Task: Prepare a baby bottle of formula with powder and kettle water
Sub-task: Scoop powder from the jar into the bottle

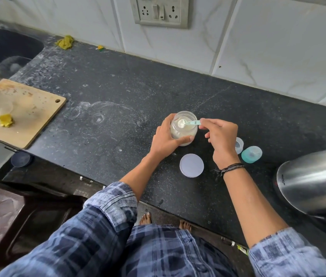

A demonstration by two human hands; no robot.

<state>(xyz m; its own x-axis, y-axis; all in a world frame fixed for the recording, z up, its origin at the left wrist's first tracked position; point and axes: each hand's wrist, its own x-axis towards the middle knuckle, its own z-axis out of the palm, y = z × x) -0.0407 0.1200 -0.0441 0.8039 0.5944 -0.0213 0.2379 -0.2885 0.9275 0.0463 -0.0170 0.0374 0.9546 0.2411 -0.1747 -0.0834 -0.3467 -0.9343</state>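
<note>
Powder scooping is the step in hand, so the task looks early. The open powder jar (183,134) stands on the dark worktop (118,92) and is the landmark for everything else. The left hand (163,140) wraps round its left side, its fingers (186,139) curled against the glass to steady it. The right hand (221,138) comes in from the jar's right and pinches the handle of a small teal scoop (190,123) between thumb and fingertips. The scoop's bowl sits over the jar's mouth with a heap of white powder in it.

The jar's pale round lid (191,165) lies flat on the worktop just in front of the jar, so opening is done. To the jar's right, partly behind the right hand, stand a small clear piece (239,145) and a teal-and-clear piece (251,154). These are probably bottle parts, but I cannot tell which is the bottle body or whether any powder is in it. Farther right of the jar sits a steel kettle (313,180).

Left to do, by my reading: carry the scoop to the bottle, tip in the powder, repeat as needed, pour kettle water, cap and mix. No water appears poured yet.
</note>
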